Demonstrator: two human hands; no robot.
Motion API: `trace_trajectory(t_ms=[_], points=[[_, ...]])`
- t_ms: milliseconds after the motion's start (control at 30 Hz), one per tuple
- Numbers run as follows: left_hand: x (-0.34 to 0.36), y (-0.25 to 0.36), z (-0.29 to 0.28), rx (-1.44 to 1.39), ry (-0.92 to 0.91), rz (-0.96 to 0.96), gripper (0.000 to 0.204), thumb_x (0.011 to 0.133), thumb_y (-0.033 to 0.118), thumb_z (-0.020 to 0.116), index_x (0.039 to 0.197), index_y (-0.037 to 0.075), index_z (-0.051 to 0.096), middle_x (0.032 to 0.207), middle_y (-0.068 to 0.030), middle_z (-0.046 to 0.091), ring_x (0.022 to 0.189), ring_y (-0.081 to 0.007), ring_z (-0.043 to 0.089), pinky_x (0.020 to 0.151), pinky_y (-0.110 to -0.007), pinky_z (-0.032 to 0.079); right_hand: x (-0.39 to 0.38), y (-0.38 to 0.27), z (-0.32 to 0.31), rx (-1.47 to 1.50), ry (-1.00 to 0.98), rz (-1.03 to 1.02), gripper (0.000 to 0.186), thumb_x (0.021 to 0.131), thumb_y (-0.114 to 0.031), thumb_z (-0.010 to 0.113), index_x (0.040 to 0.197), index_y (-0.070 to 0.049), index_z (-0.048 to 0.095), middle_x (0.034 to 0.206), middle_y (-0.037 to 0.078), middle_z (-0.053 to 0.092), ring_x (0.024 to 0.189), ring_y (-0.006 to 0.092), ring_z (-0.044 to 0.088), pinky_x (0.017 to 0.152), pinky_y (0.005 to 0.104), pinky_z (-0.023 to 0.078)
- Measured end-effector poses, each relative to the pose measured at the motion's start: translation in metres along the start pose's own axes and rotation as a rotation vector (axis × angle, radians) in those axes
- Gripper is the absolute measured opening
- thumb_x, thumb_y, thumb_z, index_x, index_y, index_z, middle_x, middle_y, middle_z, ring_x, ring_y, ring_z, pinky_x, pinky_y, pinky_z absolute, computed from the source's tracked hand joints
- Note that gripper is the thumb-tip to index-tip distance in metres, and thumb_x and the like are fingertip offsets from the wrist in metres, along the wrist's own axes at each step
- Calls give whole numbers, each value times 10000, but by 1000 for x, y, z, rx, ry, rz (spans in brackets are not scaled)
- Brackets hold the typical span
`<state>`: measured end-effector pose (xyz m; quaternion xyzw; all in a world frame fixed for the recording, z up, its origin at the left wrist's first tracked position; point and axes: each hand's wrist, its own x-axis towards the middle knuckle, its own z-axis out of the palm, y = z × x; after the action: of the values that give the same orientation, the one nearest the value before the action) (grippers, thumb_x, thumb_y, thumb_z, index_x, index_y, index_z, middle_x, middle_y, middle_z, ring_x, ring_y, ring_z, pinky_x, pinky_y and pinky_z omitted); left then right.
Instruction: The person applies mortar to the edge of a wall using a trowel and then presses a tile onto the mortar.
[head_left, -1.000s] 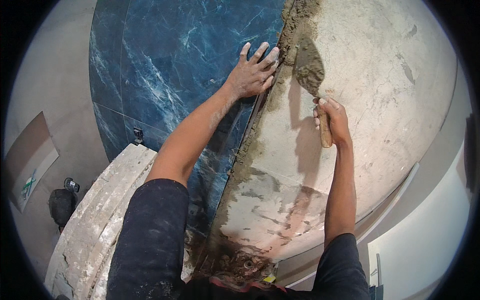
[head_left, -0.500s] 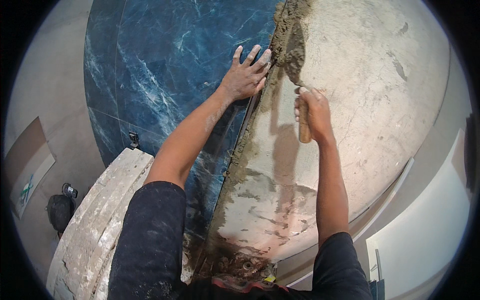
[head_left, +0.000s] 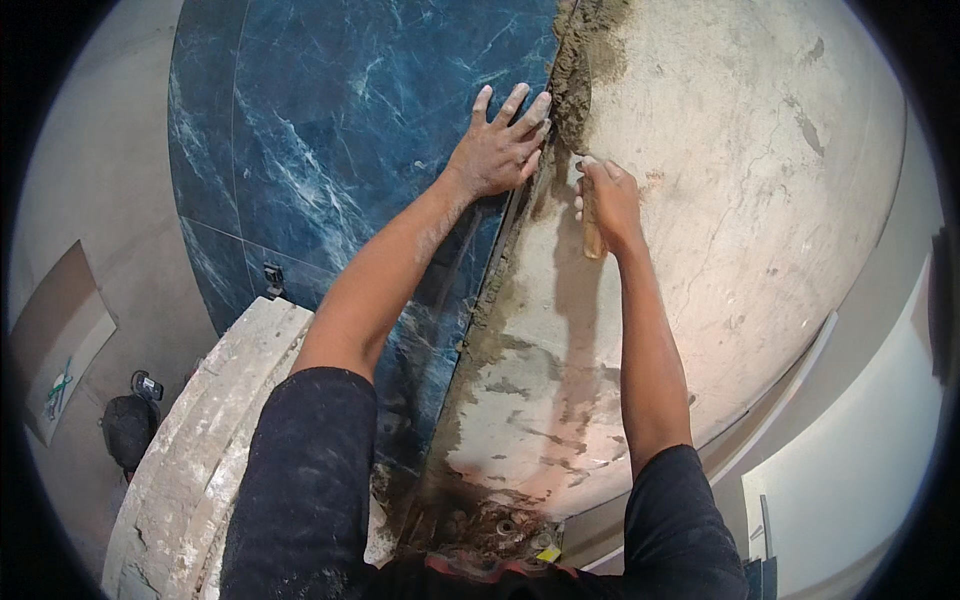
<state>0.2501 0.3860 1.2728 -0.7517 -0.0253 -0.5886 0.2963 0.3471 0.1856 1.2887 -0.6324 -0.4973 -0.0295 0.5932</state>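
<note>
My left hand (head_left: 500, 145) lies spread on the blue, white-veined marble-look tile (head_left: 340, 100), its fingertips at the tile's right edge. A trowel (head_left: 593, 238) with a wooden handle is gripped in my closed right hand (head_left: 610, 205). Its blade points away from me, against the wet grey mortar (head_left: 573, 75) heaped along the tile edge, and is hard to tell from the mortar. A thinner smear of mortar runs down that edge toward me. To its right spreads the bare pale wall surface (head_left: 720, 200), marked with cracks and damp patches.
A mortar-crusted plank (head_left: 205, 420) stands at lower left, beside a small black clip (head_left: 272, 278) on the tile. Further left are a black object (head_left: 130, 430) and a leaning board (head_left: 65, 340). White panels (head_left: 840, 440) occupy the lower right. Rubble and pipe fittings (head_left: 500, 525) lie near my body.
My right hand has moved the trowel slightly left and away from me, bringing the blade closer to the tile edge. My left hand stays spread on the tile.
</note>
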Motion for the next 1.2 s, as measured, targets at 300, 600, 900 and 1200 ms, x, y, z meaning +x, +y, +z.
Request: trace_trajectory(t_ms=[300,600,900,1200], points=[[-2,1,-2,-16,16,7,445,914,362,639,1324,190,637,1626,-38,296,1511,-293,223,1193,-646,126,4,-3,3,-72,58,-16,302,987,-284,544,1020,-2,648,746,57,623,574,137,591,497,296,498],[0,-1,-1,-40,19,7,451,907,353,646,1325,185,626,1624,-41,301,1515,-297,219,1201,-641,125,7,-11,4,-91,99,-28,316,981,-290,552,1002,11,648,739,65,627,576,138,598,496,299,493],[1,-2,1,-17,47,3,424,884,360,663,1268,181,659,1627,-46,293,1521,-298,203,1202,-641,124,17,-11,-3,-58,83,-47,322,948,-292,583,875,14,656,688,85,631,559,160,599,541,327,483],[-1,-1,3,-27,19,3,435,902,374,649,1298,194,647,1644,-42,251,1529,-293,178,1210,-643,114,-11,-38,-61,-317,14,-41,280,958,-278,587,900,-11,648,698,50,612,583,120,570,532,306,465]])
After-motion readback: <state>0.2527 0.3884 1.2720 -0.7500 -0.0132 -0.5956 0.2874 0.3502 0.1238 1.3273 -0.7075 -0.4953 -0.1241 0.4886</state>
